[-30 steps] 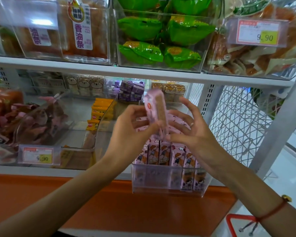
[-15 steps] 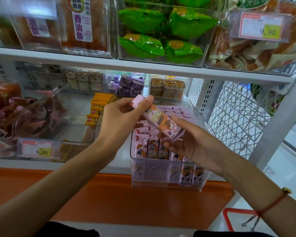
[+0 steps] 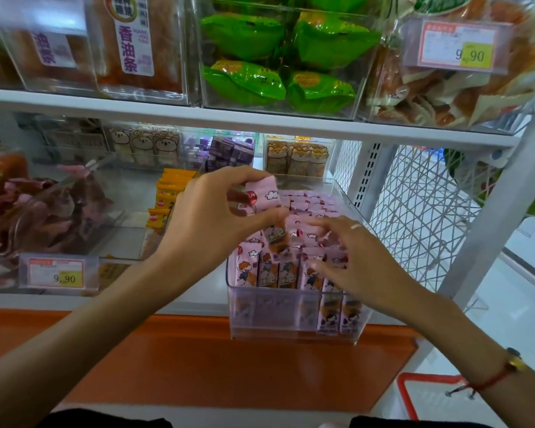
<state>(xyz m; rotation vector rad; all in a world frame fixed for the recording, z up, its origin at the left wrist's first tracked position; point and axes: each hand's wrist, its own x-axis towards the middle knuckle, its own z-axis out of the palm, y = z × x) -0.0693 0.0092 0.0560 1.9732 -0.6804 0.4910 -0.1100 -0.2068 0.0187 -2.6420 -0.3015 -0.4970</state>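
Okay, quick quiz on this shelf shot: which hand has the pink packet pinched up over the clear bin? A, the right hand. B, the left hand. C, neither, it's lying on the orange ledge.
B: the left hand pinches the pink packet between thumb and fingers above the clear bin, while the right hand has its fingers spread straight over the packets in the bin.

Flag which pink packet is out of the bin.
The pink packet pinched in the left hand, held above the clear bin; every other one stands packed in rows inside it.
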